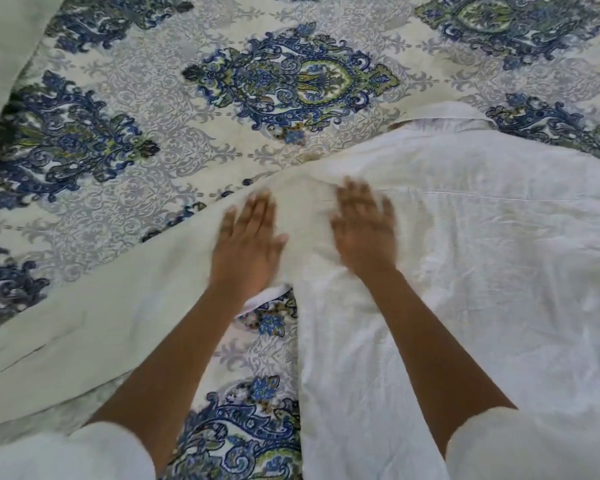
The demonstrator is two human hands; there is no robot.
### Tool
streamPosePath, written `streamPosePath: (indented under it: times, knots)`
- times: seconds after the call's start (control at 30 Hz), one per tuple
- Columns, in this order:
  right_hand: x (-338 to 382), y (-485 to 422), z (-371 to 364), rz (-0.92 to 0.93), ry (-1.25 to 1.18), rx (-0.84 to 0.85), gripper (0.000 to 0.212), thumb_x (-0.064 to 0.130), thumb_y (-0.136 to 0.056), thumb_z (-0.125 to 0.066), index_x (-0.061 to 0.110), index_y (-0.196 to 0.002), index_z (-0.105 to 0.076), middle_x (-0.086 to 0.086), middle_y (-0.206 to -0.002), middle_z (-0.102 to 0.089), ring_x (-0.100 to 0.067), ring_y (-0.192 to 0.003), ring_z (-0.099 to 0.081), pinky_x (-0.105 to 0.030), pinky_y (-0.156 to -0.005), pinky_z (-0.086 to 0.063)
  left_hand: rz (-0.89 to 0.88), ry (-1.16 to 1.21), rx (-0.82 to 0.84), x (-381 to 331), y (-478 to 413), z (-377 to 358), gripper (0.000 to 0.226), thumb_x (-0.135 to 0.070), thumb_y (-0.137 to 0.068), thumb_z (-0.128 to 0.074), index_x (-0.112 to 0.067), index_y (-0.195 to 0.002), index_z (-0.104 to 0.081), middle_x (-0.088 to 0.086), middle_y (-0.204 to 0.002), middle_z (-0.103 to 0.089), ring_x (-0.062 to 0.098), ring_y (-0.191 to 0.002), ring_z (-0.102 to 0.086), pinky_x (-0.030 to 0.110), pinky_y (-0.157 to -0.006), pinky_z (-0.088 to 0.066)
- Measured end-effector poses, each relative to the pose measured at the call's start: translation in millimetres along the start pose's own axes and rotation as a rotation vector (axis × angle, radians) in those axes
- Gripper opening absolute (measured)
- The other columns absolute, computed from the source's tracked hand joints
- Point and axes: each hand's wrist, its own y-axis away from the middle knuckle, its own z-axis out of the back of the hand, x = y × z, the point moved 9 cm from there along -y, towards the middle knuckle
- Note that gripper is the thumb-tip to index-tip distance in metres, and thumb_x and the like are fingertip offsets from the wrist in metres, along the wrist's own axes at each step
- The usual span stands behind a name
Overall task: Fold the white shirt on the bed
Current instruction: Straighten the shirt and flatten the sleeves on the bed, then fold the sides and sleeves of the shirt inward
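On the bed (291, 81), left hand (246, 251) and right hand (364, 233) press white shirt (482, 237), fingers (257, 209) flat

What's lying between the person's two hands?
Only a strip of the shirt, on which the left hand and right hand lie flat; the head view shows it.

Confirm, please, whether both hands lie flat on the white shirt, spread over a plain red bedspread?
Not quite: the head view shows the bedspread is cream with blue and green medallions, not plain red. The left hand and right hand do lie flat on the shirt.
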Motion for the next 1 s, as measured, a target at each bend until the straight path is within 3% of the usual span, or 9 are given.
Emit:
streamPosePath:
  times: [0.1, 0.2, 0.3, 0.43, 0.53, 0.67, 0.73, 0.93, 1.0]
  knots:
    - [2, 13, 0, -0.2, -0.009, 0.071, 0.055, 0.036, -0.098, -0.017, 0.015, -0.149, -0.017, -0.006, -0.159, -0.004, -0.021, -0.147, -0.001, -0.049, -0.115, 0.001, 0.293, -0.018, -0.034, 87, 51, 10, 0.068, -0.044, -0.093, -0.015, -0.005, -0.148, -0.017, 0.013, -0.156, -0.017, 0.029, -0.144, -0.016, 0.045, -0.115, -0.01]
    - [91, 16, 3, 0.015, -0.09, 0.099, 0.067, 0.041, -0.089, -0.001, 0.017, -0.15, -0.013, -0.008, -0.159, -0.003, -0.023, -0.147, -0.003, -0.051, -0.115, 0.001, 0.159, -0.009, 0.023, 63, 57, 2, 0.065, -0.038, -0.093, -0.016, 0.0, -0.145, -0.023, 0.02, -0.152, -0.023, 0.034, -0.14, -0.025, 0.047, -0.113, -0.017]
    - [157, 36, -24, 0.251, -0.031, 0.234, 0.056, 0.038, -0.099, -0.017, 0.02, -0.15, -0.008, -0.002, -0.159, 0.001, -0.02, -0.147, 0.001, -0.047, -0.116, 0.001, 0.121, 0.021, 0.1, 56, 70, -8, 0.064, -0.038, -0.092, -0.01, -0.007, -0.148, -0.019, 0.008, -0.156, -0.017, 0.023, -0.144, -0.015, 0.043, -0.117, -0.009]
    - [124, 50, -19, 0.055, 0.035, 0.097, 0.059, 0.043, -0.095, -0.016, 0.018, -0.149, -0.019, -0.002, -0.158, -0.013, -0.024, -0.146, -0.012, -0.049, -0.115, -0.01, 0.382, 0.0, 0.03, 150, 147, -5, 0.067, -0.045, -0.092, -0.008, -0.011, -0.149, -0.014, 0.003, -0.157, -0.013, 0.019, -0.145, -0.012, 0.042, -0.117, -0.008]
    - [122, 48, -19, -0.074, 0.029, 0.181, 0.059, 0.038, -0.1, -0.022, 0.01, -0.15, -0.007, -0.01, -0.159, 0.0, -0.026, -0.147, 0.001, -0.047, -0.116, 0.0, 0.581, 0.07, 0.017, 201, 191, 3, 0.077, -0.052, -0.086, -0.003, -0.008, -0.149, -0.009, 0.009, -0.157, -0.008, 0.023, -0.146, -0.007, 0.043, -0.117, -0.004]
    - [224, 62, -33, 0.19, -0.039, 0.205, 0.061, 0.04, -0.099, -0.02, 0.009, -0.149, -0.006, -0.014, -0.158, 0.001, -0.027, -0.146, 0.003, -0.045, -0.116, 0.003, 0.329, 0.102, 0.043, 171, 180, -1, 0.07, -0.05, -0.089, -0.002, -0.014, -0.149, 0.001, -0.002, -0.156, 0.008, 0.012, -0.144, 0.007, 0.036, -0.118, 0.004]
    - [239, 72, -44, 0.246, -0.027, 0.183, 0.064, 0.046, -0.096, -0.013, 0.012, -0.149, -0.013, -0.011, -0.158, -0.005, -0.026, -0.147, -0.003, -0.045, -0.116, -0.001, 0.357, 0.088, 0.018, 182, 187, -4, 0.067, -0.048, -0.091, -0.003, -0.016, -0.149, 0.001, -0.005, -0.156, 0.008, 0.008, -0.144, 0.008, 0.031, -0.116, 0.008]
    - [179, 61, -34, -0.02, 0.058, 0.186, 0.062, 0.047, -0.098, -0.01, 0.015, -0.149, 0.008, -0.005, -0.158, 0.012, -0.024, -0.146, 0.011, -0.048, -0.117, 0.003, 0.607, 0.077, -0.03, 268, 288, -2, 0.064, -0.046, -0.095, -0.008, -0.015, -0.15, 0.001, -0.002, -0.157, 0.006, 0.013, -0.145, 0.002, 0.037, -0.117, -0.005]
    - [199, 66, -32, 0.01, 0.055, 0.196, 0.063, 0.045, -0.099, -0.01, 0.011, -0.148, 0.01, -0.011, -0.157, 0.014, -0.026, -0.145, 0.013, -0.049, -0.117, 0.004, 0.598, 0.053, -0.009, 274, 303, -2, 0.064, -0.046, -0.095, -0.007, -0.013, -0.15, -0.001, -0.001, -0.158, 0.001, 0.013, -0.145, -0.002, 0.032, -0.117, 0.0]
